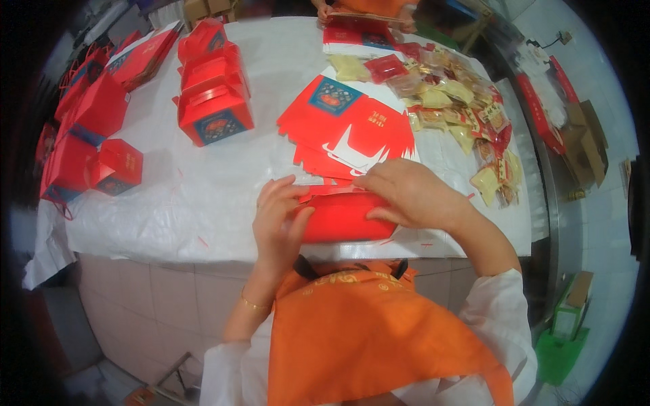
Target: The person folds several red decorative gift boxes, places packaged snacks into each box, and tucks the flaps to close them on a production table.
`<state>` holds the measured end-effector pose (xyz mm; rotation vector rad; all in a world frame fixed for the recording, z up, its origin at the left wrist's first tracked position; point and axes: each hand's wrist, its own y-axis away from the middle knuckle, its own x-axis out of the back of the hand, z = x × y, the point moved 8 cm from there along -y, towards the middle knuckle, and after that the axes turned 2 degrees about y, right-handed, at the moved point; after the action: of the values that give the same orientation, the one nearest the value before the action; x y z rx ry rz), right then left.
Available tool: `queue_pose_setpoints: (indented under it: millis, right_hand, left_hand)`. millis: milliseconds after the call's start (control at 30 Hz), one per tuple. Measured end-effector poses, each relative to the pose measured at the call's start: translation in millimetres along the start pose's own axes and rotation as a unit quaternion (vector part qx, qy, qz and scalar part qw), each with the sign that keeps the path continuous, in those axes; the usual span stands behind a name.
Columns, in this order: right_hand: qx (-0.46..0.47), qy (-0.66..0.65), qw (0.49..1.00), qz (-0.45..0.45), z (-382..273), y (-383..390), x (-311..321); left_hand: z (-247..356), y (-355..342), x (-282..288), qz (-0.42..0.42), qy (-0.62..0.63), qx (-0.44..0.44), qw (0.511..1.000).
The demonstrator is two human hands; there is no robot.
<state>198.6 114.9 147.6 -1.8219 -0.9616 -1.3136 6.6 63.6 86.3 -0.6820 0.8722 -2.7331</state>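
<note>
A partly folded red gift box (349, 218) lies on its side at the near edge of the table, between my two hands. My left hand (276, 213) grips its left end, the thumb bent over the red panel and the fingers behind. My right hand (409, 193) holds the right end, with its thumb against the front and its fingertips on the upper edge. The inside of the box is mostly hidden. Just beyond it lies a stack of flat red carton blanks (325, 132) with white undersides and a blue patterned panel.
Small snack packets (447, 95) in clear, yellow and red wrappers are heaped at the right. Finished red boxes with handles (217, 101) stand in a row at the left. Red gift bags (95, 111) line the far left. Across the table a person's hand (325, 12) holds a carton.
</note>
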Motion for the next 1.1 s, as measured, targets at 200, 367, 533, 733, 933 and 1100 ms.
queue_pose_setpoints:
  millis: [200,367,533,733,933,1100]
  right_hand:
    - [0.002,0.012,1.0,0.023,-20.8,-5.6,-16.7]
    - [0.017,-0.06,0.998,0.013,-7.5,-4.9,-23.6]
    - [-0.007,-0.093,0.995,-0.02,-1.4,-11.0,-24.3]
    - [-0.087,-0.133,0.984,-0.086,0.2,-16.1,-25.0]
    - [-0.094,-0.13,0.975,-0.151,-0.9,-30.1,-29.3]
    - [-0.12,-0.113,0.976,-0.146,-4.8,-27.5,-26.9]
  left_hand:
    - [-1.3,3.4,-0.1,0.02,0.019,-0.014,1.0]
    - [3.2,1.9,0.3,0.005,0.018,-0.032,0.999]
    - [5.5,-4.3,4.7,-0.016,-0.018,-0.034,0.999]
    - [32.4,-35.4,2.1,-0.146,-0.093,-0.055,0.983]
    - [43.5,-54.4,-33.4,-0.34,-0.081,-0.102,0.931]
    - [37.6,-54.8,-43.0,-0.375,-0.085,-0.065,0.921]
